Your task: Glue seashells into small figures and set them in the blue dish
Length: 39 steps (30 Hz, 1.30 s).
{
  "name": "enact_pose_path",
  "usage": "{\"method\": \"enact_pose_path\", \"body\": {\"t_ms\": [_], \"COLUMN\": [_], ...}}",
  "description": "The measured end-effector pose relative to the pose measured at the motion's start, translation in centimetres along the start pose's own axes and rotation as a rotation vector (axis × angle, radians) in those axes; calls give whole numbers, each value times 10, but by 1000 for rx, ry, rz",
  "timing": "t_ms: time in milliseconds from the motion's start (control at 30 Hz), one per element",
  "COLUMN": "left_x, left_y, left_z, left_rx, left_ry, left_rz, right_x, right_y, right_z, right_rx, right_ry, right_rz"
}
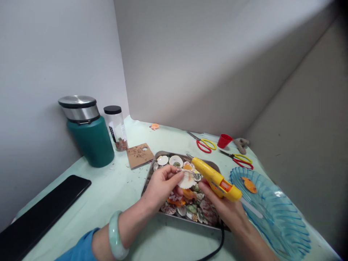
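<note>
My left hand (165, 183), with a pale green bangle on its wrist, pinches a whitish scallop shell (187, 179) by its edge. In my right hand (221, 203) is a yellow glue gun (210, 174), its nozzle pointing up and to the left, above and beyond the shell. A clear glue stick (251, 208) juts from the gun's back end. Both hands are over a metal tray (190, 220) filled with shells of many colours. Part of the tray is hidden behind my hands.
A blue fluted dish (288, 214) with an orange shell (249, 185) stands right. Behind are two pairs of scissors (205, 144) and a red cup (224, 140). Leftward are a brown board (140, 155), a jar (116, 128), a green canister (91, 139) and a black slab (43, 217). A black cord (220, 244) runs frontward.
</note>
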State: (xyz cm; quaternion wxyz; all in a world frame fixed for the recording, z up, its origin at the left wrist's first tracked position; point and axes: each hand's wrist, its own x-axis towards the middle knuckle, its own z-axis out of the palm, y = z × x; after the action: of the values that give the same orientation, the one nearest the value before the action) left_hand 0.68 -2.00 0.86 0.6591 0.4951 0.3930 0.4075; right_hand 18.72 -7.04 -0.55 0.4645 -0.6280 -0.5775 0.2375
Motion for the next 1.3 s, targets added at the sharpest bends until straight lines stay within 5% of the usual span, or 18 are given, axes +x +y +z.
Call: {"method": "enact_pose_path", "body": {"t_ms": [167,433,1300], "left_x": [6,7,7], "left_y": [2,2,3], "left_z": [-5,-7,-7], "left_rx": [14,9,4], "left_ry": [120,146,183], "left_rz": [44,56,80], "right_x": [-2,0,1], "right_y": [-3,-11,-7], "right_z": [-2,-3,-1], "right_rx": [-20,-55,-78], "right_ry": [-131,-252,-189], "right_rz": [-55,-99,-82]}}
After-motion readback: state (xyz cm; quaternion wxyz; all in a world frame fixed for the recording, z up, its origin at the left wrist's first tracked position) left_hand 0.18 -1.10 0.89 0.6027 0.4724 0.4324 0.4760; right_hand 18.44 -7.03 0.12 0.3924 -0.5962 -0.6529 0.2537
